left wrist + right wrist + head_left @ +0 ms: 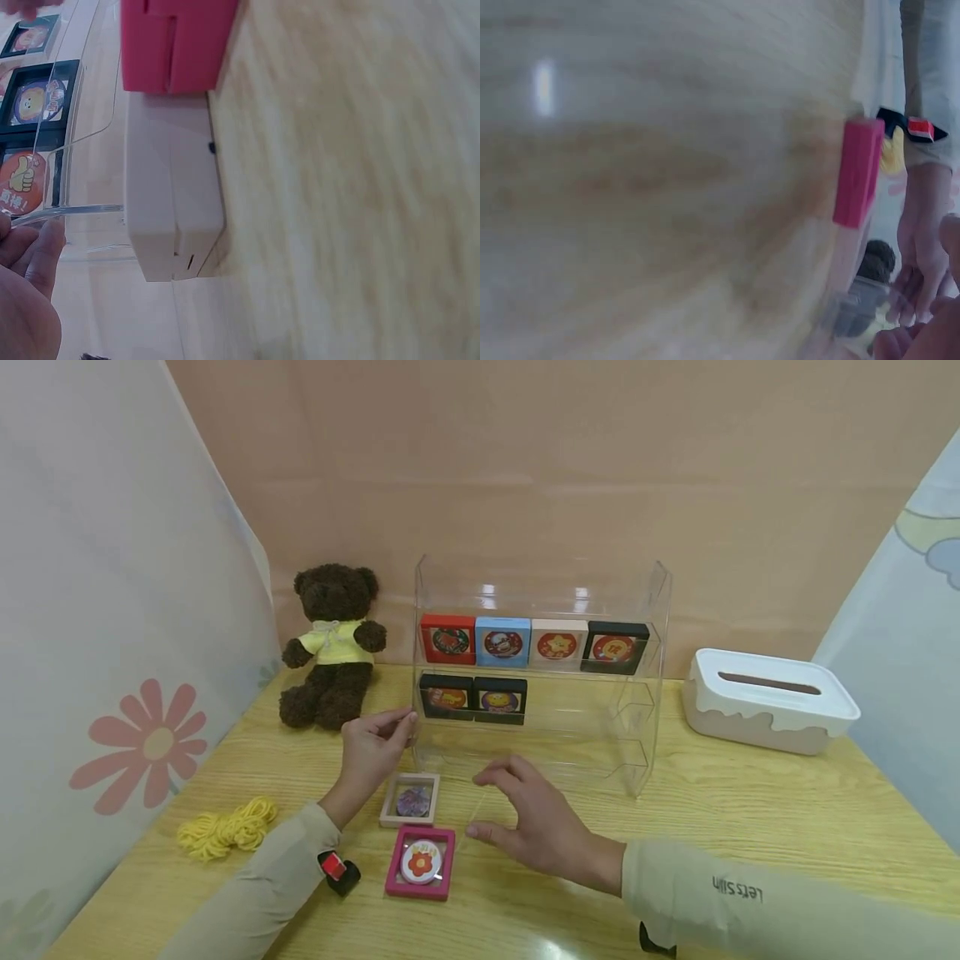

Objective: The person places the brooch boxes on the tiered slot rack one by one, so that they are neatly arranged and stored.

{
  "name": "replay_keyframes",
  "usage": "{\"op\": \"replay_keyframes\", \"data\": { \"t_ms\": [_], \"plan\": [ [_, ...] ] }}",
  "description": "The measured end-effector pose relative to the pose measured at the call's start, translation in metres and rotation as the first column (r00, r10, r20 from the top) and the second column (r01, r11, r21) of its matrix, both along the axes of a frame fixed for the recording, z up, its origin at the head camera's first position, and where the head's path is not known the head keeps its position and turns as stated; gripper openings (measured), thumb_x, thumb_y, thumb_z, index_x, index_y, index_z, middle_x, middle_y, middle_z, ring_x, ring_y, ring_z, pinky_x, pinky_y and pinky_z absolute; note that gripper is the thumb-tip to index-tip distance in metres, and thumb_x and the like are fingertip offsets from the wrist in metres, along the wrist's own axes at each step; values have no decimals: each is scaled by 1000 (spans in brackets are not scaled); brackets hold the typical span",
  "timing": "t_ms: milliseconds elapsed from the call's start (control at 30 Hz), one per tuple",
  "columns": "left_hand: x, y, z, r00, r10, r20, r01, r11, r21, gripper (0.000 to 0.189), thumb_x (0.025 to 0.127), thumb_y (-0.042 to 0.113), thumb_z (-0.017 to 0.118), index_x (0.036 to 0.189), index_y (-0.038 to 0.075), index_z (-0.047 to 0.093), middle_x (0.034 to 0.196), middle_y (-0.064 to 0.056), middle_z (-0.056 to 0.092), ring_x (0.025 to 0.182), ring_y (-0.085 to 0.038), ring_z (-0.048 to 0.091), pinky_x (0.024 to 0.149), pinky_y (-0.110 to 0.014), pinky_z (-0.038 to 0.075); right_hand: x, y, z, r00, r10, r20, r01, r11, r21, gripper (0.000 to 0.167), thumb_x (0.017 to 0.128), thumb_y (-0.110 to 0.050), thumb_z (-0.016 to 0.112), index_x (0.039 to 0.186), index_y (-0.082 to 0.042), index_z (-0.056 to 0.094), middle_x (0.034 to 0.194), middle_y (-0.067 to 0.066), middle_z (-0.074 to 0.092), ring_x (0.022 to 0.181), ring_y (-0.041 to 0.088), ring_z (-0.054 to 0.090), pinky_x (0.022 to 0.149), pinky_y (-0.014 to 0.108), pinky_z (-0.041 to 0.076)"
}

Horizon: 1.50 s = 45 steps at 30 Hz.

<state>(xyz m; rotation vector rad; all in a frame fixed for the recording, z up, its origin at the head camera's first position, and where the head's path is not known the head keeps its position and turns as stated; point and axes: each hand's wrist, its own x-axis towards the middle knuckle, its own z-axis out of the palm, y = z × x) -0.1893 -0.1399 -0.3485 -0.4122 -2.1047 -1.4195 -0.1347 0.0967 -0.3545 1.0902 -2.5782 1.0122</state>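
Observation:
A clear tiered display rack (pixel 540 739) stands on the table, with small framed badges on two tiers. My left hand (pixel 375 747) pinches the rack's left side edge between thumb and fingers, and the left wrist view shows the fingertips (pixel 46 244) on the clear panel. In front of the rack lie a cream-framed badge (pixel 386 817) and, nearer, a pink-framed badge (pixel 396 887). To the right of these, my right hand (pixel 543 822) hovers with thumb and fingers spread apart, holding nothing visible.
A brown teddy bear (pixel 333 643) in a yellow shirt sits left of the rack. Yellow cord (pixel 228 829) lies bundled at the table's left. At the right stands a white-lidded tissue box (pixel 772 702). The upper tier holds red (pixel 427 639), blue, cream and black frames; two black frames sit below.

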Motion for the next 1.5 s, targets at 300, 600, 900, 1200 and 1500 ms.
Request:
{"op": "replay_keyframes", "data": {
  "t_ms": [300, 600, 900, 1200, 1500],
  "plan": [
    [1, 1, 1, 1000, 6, 9, -6, 1000, -5, 12, 85, -6, 67, 94, -14, 70, 80, -24, 68, 63, -35, 67, 55, -12, 50, 19, -6, -17, 981, 51, 186, -87, 978, 191, 61, 84, -45, 71, 127, -5, 56, 126, 4, 53, 115, 20, 52, 92, 39, 48],
    [2, 1, 1, 999, -5, 53, 3, 1000, 22, 13, 86, -5, 66, 95, -14, 70, 80, -24, 68, 66, -36, 67, 56, -16, 53, 25, -16, -25, 984, 96, 149, -145, 921, 362, 77, 86, -59, 58, 135, -1, 48, 132, 11, 50, 121, 25, 49, 93, 39, 47],
    [1, 1, -2, 997, -39, 70, 34, 997, 63, 13, 86, -6, 65, 96, -14, 69, 82, -25, 67, 67, -38, 67, 57, -24, 56, 16, -28, -23, 988, 74, 138, -128, 887, 443, 82, 85, -65, 55, 135, -1, 49, 119, 5, 59, 106, 14, 52, 79, 29, 52],
    [3, 0, -1, 997, -30, 73, 27, 999, 43, 13, 86, -6, 66, 96, -14, 69, 80, -25, 68, 65, -37, 67, 56, -21, 55, 17, -39, -22, 997, 49, 60, -73, 852, 519, 83, 84, -71, 47, 131, -3, 52, 116, 7, 61, 107, 21, 55, 78, 33, 53],
    [4, 0, 2, 998, -15, 57, 14, 1000, 19, 13, 86, -6, 66, 95, -14, 69, 80, -25, 68, 65, -37, 67, 55, -15, 53, 16, -41, -20, 998, 32, 61, -59, 845, 532, 79, 82, -70, 54, 128, -6, 56, 115, 4, 60, 105, 18, 54, 79, 32, 52]
  ]
}}
